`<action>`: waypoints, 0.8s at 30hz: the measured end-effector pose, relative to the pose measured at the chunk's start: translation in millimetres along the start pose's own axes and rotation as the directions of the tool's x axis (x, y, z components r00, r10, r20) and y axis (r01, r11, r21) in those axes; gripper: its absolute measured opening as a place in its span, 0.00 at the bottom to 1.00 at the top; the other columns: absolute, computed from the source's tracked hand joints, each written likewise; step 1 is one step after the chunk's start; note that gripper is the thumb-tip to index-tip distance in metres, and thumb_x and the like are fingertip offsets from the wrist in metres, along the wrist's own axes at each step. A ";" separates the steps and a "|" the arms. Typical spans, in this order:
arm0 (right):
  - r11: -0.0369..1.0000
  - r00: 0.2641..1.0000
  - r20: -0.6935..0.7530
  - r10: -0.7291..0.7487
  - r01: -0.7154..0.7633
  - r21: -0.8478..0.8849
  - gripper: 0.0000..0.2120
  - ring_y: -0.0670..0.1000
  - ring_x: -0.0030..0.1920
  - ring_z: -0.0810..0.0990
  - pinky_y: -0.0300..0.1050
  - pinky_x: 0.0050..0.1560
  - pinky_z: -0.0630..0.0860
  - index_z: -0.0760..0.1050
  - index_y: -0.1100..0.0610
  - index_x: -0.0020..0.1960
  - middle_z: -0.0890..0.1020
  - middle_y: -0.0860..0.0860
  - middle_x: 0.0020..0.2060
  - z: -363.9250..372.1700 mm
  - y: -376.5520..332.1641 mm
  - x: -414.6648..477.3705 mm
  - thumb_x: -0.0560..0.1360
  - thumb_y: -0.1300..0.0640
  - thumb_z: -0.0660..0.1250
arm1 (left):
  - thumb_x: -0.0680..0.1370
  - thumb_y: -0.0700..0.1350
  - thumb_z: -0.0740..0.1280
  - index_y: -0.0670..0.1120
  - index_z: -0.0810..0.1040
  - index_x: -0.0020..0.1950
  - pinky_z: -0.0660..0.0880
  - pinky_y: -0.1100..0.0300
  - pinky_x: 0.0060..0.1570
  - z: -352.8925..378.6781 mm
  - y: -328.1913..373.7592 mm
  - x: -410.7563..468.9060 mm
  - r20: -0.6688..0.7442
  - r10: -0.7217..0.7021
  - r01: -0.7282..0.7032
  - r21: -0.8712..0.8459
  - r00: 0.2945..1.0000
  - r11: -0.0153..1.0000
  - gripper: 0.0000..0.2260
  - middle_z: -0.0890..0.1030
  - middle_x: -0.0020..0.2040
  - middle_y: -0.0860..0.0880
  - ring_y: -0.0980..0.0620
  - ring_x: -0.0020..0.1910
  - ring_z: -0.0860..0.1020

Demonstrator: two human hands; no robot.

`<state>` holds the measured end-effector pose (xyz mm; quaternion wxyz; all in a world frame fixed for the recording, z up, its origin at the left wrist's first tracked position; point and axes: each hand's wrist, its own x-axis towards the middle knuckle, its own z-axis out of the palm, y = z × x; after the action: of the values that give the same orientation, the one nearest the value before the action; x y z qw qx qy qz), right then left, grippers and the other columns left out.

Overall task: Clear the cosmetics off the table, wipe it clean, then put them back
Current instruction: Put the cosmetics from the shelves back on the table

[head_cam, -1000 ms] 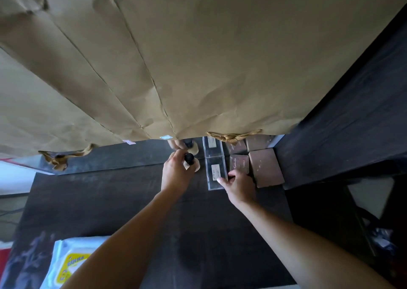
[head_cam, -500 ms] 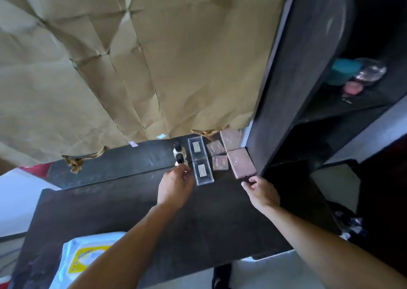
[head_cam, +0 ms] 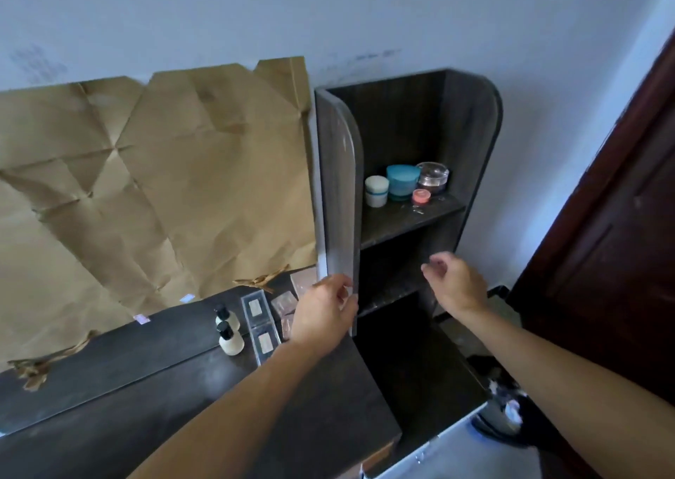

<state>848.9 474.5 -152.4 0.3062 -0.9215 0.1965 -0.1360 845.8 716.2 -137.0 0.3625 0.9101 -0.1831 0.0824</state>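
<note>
Bottle (head_cam: 231,340) upright on surface (head_cam: 146,387); clear case (head_cam: 263,336) flat, long axis toward wall. Left hand (head_cam: 323,312), right hand (head_cam: 454,285): loosely curled, empty.

1. One head view only, so no second view shares any of the scene.
2. It looks forward and slightly down from above the table (head_cam: 153,387), close to its near edge.
3. The shelf (head_cam: 409,219) stands near at 1 o'clock, the paper (head_cam: 157,186) at 10 o'clock.
4. Both forearms enter from 6 o'clock.
</note>
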 end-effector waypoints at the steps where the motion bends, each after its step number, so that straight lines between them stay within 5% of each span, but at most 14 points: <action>1: 0.999 0.998 -0.053 -0.035 0.035 0.000 0.12 0.56 0.48 0.81 0.41 0.43 0.69 0.78 0.52 0.55 0.83 0.50 0.44 -10.5 -3.3 11.7 0.75 0.48 0.66 | 0.75 0.46 0.66 0.46 0.78 0.55 0.77 0.53 0.45 4.6 11.5 9.7 -0.005 0.029 -0.029 -0.009 1.000 1.000 0.09 0.81 0.44 0.50 0.51 0.42 0.79; 6: 0.963 0.933 -0.246 -0.264 0.271 -0.008 0.10 0.54 0.43 0.80 0.41 0.39 0.71 0.78 0.51 0.52 0.82 0.49 0.43 -46.2 -21.5 81.8 0.72 0.52 0.70 | 0.76 0.45 0.66 0.46 0.76 0.61 0.76 0.57 0.52 28.4 65.2 71.0 -0.086 0.064 -0.066 -0.019 0.994 0.998 0.13 0.77 0.55 0.49 0.52 0.51 0.78; 13: 0.875 0.896 -0.073 -0.437 0.405 -0.265 0.19 0.56 0.51 0.78 0.46 0.43 0.72 0.73 0.46 0.60 0.81 0.50 0.52 -36.9 -24.6 143.8 0.72 0.40 0.65 | 0.75 0.43 0.66 0.45 0.67 0.68 0.70 0.50 0.59 64.6 88.1 172.6 -0.234 -0.179 0.201 0.071 0.956 0.977 0.21 0.65 0.66 0.44 0.43 0.63 0.69; 17: 0.831 0.884 0.004 -0.468 0.441 -0.340 0.18 0.55 0.51 0.78 0.46 0.42 0.71 0.74 0.47 0.55 0.80 0.51 0.51 -26.6 -17.1 152.1 0.71 0.37 0.65 | 0.77 0.45 0.67 0.52 0.62 0.73 0.65 0.48 0.68 74.3 73.4 205.4 -0.178 -0.369 0.380 0.032 0.912 0.925 0.26 0.61 0.71 0.43 0.41 0.68 0.63; 24: 0.834 0.853 -0.034 -0.522 0.501 -0.229 0.12 0.52 0.48 0.78 0.45 0.38 0.71 0.80 0.47 0.48 0.82 0.48 0.46 -27.8 -7.3 162.9 0.69 0.42 0.70 | 0.75 0.45 0.69 0.48 0.72 0.61 0.70 0.54 0.55 77.1 71.4 217.9 -0.172 -0.336 0.353 0.076 0.926 0.933 0.15 0.71 0.59 0.43 0.43 0.56 0.73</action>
<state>985.0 393.2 -105.1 0.1491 -0.9601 -0.0295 -0.2346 1019.3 555.5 -86.2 0.3360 0.9367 0.0135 0.0981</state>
